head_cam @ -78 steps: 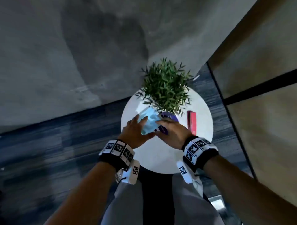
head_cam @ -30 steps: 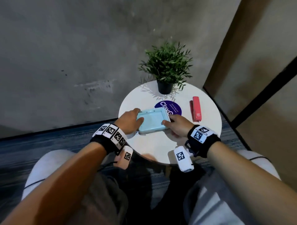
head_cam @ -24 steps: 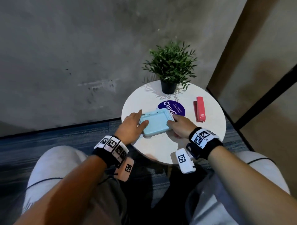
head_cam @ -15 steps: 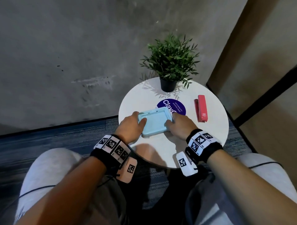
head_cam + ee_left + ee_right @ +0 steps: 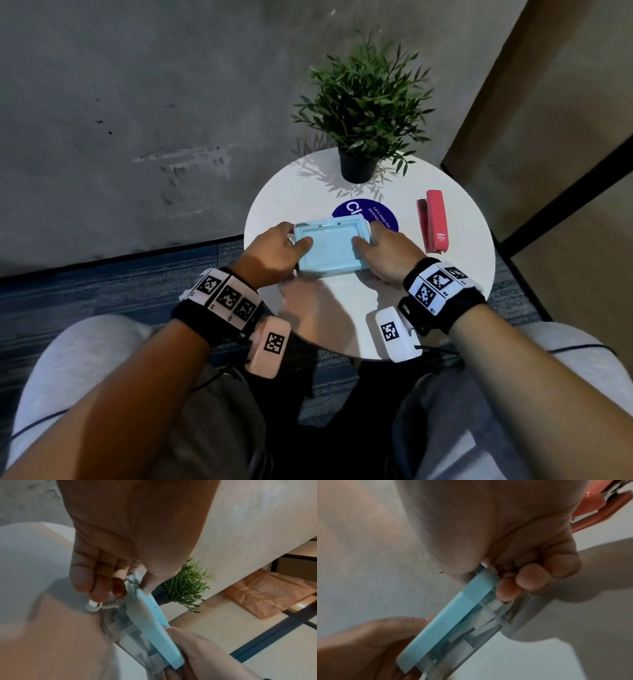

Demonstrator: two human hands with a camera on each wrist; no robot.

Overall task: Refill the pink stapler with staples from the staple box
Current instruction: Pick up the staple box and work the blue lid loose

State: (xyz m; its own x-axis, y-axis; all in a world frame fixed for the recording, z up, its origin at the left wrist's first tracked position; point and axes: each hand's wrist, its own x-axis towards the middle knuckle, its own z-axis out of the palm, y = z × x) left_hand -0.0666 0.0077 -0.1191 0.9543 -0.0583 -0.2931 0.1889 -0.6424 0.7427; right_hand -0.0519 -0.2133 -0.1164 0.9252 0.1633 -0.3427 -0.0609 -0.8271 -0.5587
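Note:
A staple box [image 5: 330, 249] with a light blue lid and a clear base sits on the round white table [image 5: 455, 281], its compartments showing through the clear base [image 5: 481, 627]. My left hand [image 5: 274, 253] grips its left end, thumb on the lid [image 5: 150, 609] and fingers curled under the edge. My right hand [image 5: 387, 253] grips the right end the same way, thumb on top. The pink stapler [image 5: 433, 221] lies closed on the table to the right of the box, apart from both hands; its front end [image 5: 597, 507] shows behind my right palm.
A potted green plant [image 5: 363, 113] stands at the table's far side. A round purple sticker [image 5: 380, 214] lies behind the box. A grey wall is beyond, wooden panels to the right, and my knees flank the table's near edge.
The box came down from in front of the plant onto the table. In the last second both hands have stayed on its ends with hardly any movement.

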